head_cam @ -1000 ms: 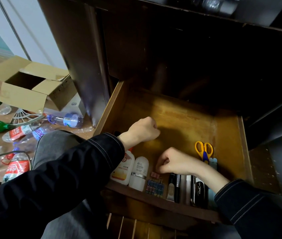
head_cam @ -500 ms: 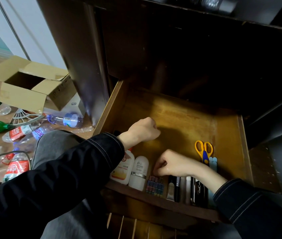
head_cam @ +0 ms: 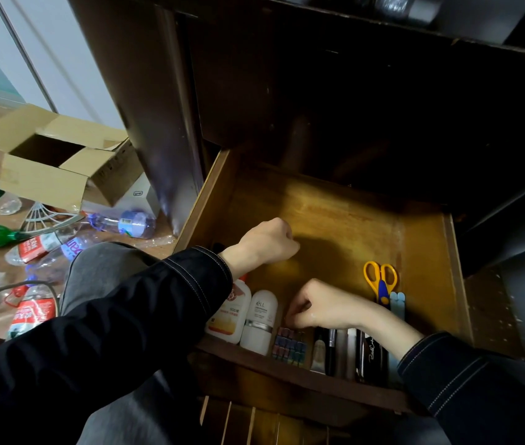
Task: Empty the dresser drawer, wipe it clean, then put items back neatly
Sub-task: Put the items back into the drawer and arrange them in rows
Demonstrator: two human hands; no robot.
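Head view, looking down into an open wooden drawer (head_cam: 344, 220) pulled out from a dark dresser (head_cam: 351, 91). The rear and middle of the drawer floor are bare; the items lie in a row along the front wall. From left to right: a white lotion bottle (head_cam: 230, 313) with an orange label, lying flat; just beside it a white roll-on bottle (head_cam: 259, 319) marked "eLL"; a cluster of small coloured binder clips (head_cam: 288, 343); then several pens and dark slim cases (head_cam: 348, 351) laid parallel to one another. Yellow-handled scissors (head_cam: 380, 279) lie farther back near the right wall, with pale blue sticks (head_cam: 397, 305) just beside them.

The left hand (head_cam: 266, 244), in a dark sleeve, hovers over the drawer floor with its grip curled into a fist; whether it encloses anything cannot be told. The right hand (head_cam: 319, 305) reaches across the pens, its fingers pinched together directly above the binder clips; whether the grip holds a clip cannot be told.

On the floor to the left lie an open cardboard box (head_cam: 56, 162) and scattered plastic bottles (head_cam: 120, 223).
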